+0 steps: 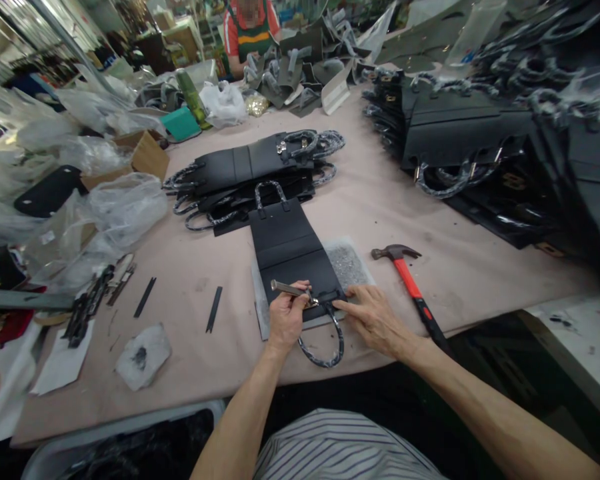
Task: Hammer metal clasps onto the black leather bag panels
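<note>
A black handbag panel (293,243) lies flat before me on a speckled slab (353,263), with a wrapped handle at each end. My left hand (286,319) is closed around a metal punch (287,288), its lower end at the gold clasp (312,303) near the panel's front edge. My right hand (373,317) rests at the panel's front right corner, index finger stretched out along the edge beside the strap; it seems to hold nothing. To the right, a claw hammer (407,280) with a red and black handle lies on the table.
Stacked black bag panels (245,163) lie behind the work, with a larger pile (460,127) at right. Two dark strips (214,309), a clump of wrap (143,357) and clear plastic bags (125,207) are at left. A person (250,33) sits across the table.
</note>
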Demonstrator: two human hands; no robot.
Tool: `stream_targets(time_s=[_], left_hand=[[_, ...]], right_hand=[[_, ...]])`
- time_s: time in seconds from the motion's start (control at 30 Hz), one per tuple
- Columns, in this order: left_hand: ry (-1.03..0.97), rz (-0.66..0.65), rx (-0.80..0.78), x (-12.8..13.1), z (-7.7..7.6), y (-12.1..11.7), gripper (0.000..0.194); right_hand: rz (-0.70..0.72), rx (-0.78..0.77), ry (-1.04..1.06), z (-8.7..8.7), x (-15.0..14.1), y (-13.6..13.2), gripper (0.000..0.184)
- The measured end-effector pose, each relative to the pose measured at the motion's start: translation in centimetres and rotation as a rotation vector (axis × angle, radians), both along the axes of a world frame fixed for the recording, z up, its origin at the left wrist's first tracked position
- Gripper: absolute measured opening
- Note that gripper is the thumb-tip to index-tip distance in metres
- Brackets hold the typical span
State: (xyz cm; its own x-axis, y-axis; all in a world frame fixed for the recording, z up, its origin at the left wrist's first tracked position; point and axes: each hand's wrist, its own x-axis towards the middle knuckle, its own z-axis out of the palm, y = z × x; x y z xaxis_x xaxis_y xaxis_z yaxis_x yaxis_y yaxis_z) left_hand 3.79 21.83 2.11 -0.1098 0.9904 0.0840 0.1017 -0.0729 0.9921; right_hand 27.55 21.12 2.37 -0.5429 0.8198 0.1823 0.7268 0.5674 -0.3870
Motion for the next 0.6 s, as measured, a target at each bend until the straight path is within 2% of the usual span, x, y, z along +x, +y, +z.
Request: stream_targets(time_s=[0.1,0.23,0.4,0.6], left_hand=[[0.028,-0.007,-0.004,0.3,0.8,0.3,0.014],[-0.008,-0.082,0.013,1.4,1.7,1.0,0.011],[-0.046,-0.117,0.016,2.5,1.0,1.4,0.011],[0.016,-0.167,0.033,2.7,0.7,1.4,0.012]], right_hand=[[-0.029,-0.036,0.016,0.2,-0.4,0.1,0.040],[-0.026,-0.051,0.033,0.0,-0.2,0.0,0.040],[0.000,-0.003,0.040,-0.7,0.6,-0.9,0.053],[-0.044,-0.012,0.045,-0.9,0.3,-1.5,0.052]])
